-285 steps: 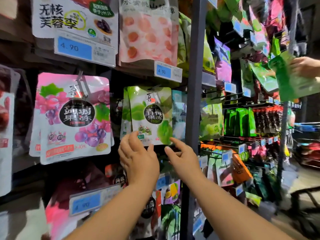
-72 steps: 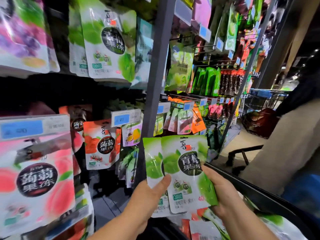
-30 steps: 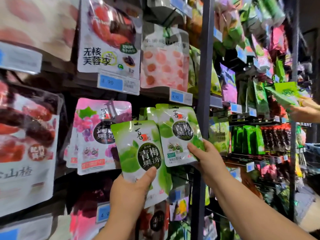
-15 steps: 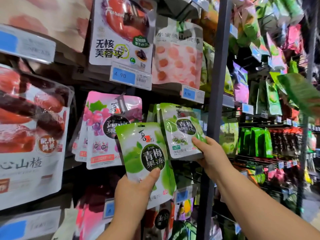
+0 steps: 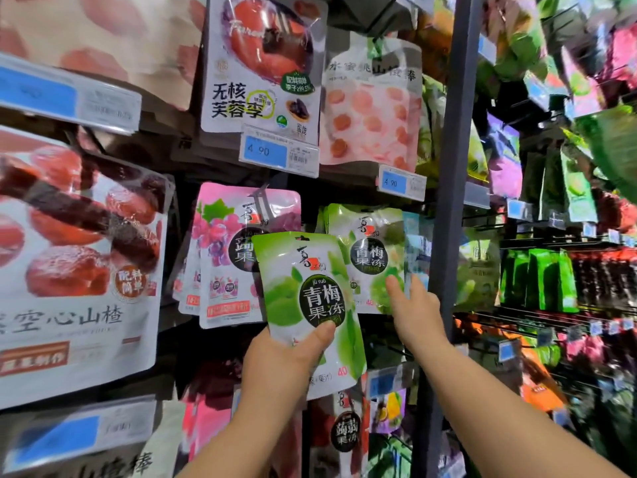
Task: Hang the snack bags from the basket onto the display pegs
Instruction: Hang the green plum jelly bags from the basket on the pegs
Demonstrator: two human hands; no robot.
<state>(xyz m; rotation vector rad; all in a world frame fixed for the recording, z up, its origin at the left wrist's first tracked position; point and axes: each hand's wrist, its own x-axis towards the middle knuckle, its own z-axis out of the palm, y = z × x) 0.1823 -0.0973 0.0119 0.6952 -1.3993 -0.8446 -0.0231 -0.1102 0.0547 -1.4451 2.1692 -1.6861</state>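
**One green bag in hand, one on the rack**

The rack [image 5: 177,336] fills the view, with bags hanging in rows. A big red bag [image 5: 76,263] takes its left edge, and a grey post [image 5: 448,167] stands upright right of centre. In the middle row a pink bag [image 5: 224,257] hangs at the front of its stack. Just beside it, against the post, is the hung bag [image 5: 370,257], which is green. The held bag [image 5: 303,291], also green, is upright in front of both and overlaps their facing edges. The left hand [image 5: 279,360] has its grip clamped on the held bag's lower part, thumb on the front. The right hand [image 5: 413,312] has its grip apart, with straight fingertips [image 5: 392,282] touching the hung bag's lower right corner. A blue tag [image 5: 275,155] reading 4.90 sits above the pink bag.
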